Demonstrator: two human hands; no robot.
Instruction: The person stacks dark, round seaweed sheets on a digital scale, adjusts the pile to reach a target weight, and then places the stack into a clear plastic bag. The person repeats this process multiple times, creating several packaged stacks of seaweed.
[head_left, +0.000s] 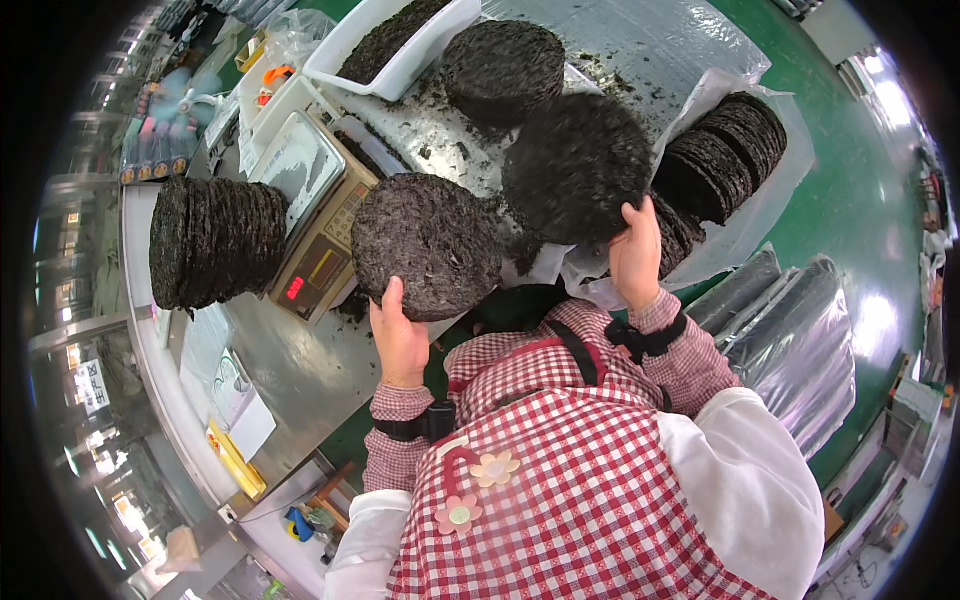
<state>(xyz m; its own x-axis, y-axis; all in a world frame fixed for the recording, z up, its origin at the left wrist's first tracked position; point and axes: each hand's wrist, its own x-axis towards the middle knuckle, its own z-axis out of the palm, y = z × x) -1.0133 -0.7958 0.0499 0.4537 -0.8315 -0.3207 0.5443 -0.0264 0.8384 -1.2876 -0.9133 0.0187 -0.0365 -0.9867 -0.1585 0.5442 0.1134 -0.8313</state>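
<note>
My left hand (pixel 400 335) grips the near edge of a round, dark seaweed cake (pixel 428 240), thumb on its upper face. A second, blacker seaweed cake (pixel 577 168) is gripped at its right edge by my right hand (pixel 637 255), and it looks slightly blurred. Both are held in front of me over the metal table, side by side. Fingers beneath the cakes are hidden. Beyond the right-hand one stands a stack of similar cakes (pixel 503 68). On the right, more seaweed cakes (pixel 722 150) lie on edge in an open clear plastic bag (pixel 795 150).
A weighing scale (pixel 325 245) with a lit red display stands left of centre, beside a tall stack of seaweed cakes (pixel 220 243). A white bin (pixel 465 18) of dark flakes sits at the back. Silvery wrapped packs (pixel 800 340) lie at the right; crumbs litter the metal table (pixel 290 345).
</note>
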